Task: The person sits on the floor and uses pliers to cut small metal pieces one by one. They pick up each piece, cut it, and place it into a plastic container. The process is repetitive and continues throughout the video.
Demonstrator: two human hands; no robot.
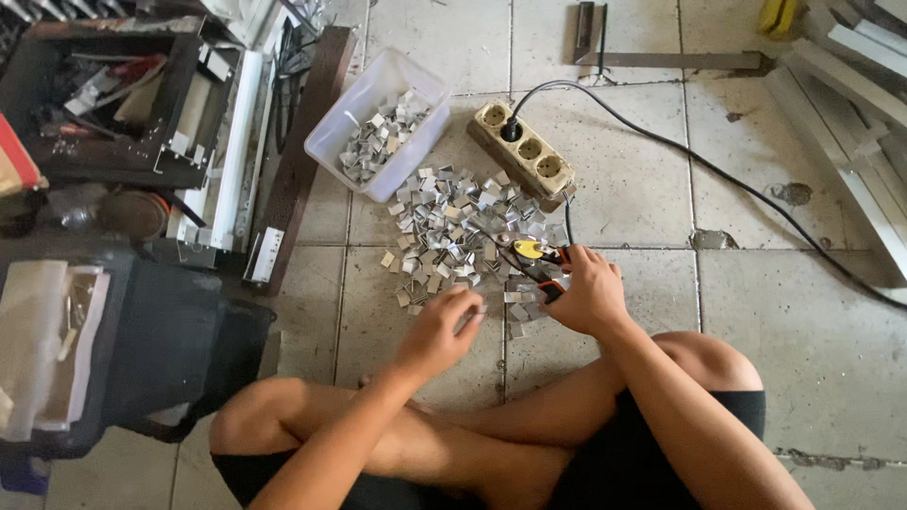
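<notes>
Head view: on the tiled floor (614, 198), the right hand (588, 293) grips orange-handled pliers (539, 267) at the near edge of a metal-clip pile (463, 231). The left hand (436, 331) pinches 1 clip (472, 309) between narrow fingers (463, 300), beside the pile.

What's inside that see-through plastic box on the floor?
The plastic box holds a heap of small metal pieces like those on the tiles. Whatever lies beneath that heap is covered.
</notes>
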